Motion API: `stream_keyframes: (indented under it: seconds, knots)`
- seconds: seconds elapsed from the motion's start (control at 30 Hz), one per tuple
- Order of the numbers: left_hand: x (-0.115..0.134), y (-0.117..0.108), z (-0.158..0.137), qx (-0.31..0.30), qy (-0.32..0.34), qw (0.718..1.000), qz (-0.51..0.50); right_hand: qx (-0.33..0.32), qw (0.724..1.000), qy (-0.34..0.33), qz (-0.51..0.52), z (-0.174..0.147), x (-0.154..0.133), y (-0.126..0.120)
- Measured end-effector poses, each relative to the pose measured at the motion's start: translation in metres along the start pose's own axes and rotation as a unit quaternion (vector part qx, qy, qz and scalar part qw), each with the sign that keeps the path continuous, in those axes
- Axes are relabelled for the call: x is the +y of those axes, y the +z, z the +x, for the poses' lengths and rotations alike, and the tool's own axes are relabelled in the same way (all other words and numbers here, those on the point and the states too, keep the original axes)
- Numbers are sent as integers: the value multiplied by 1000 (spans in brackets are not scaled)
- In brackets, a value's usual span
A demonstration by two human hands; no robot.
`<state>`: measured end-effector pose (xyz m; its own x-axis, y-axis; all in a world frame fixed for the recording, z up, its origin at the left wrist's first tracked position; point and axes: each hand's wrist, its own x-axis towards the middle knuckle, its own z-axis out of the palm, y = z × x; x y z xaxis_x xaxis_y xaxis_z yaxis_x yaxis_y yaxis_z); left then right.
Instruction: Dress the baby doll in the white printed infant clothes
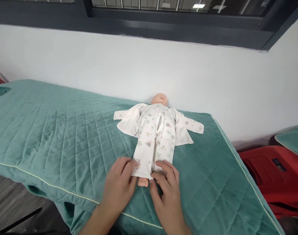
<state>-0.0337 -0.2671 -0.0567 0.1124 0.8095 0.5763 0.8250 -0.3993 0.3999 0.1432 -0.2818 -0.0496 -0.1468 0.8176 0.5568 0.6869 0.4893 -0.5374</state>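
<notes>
A baby doll (159, 98) lies on its back on a green quilted cover, its head by the wall. Over its body and legs lie white printed baby trousers (149, 143). A white baby jacket (131, 120) is spread open beneath them, its sleeves out to both sides. My left hand (121, 181) pinches the outer edge of one trouser cuff. With thumb and fingers, my right hand (166, 192) grips that cuff's inner corner, beside the other leg. One doll foot (143, 182) pokes out between my hands; the other foot is hidden.
The green quilted cover (66, 137) has pale piping and drapes over the front edge. A white wall (90, 65) stands close behind, below a dark window frame (163, 29). Right of the bed is a red chair or case (263, 176). Dark floor (12, 195) shows lower left.
</notes>
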Motion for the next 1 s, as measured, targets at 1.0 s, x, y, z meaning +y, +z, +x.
stream_keyframes:
  seconds: [1.0]
  knots:
    - [50, 20, 37, -162, 112, 979, 50, -33, 992, 123, 27, -15, 46, -16]
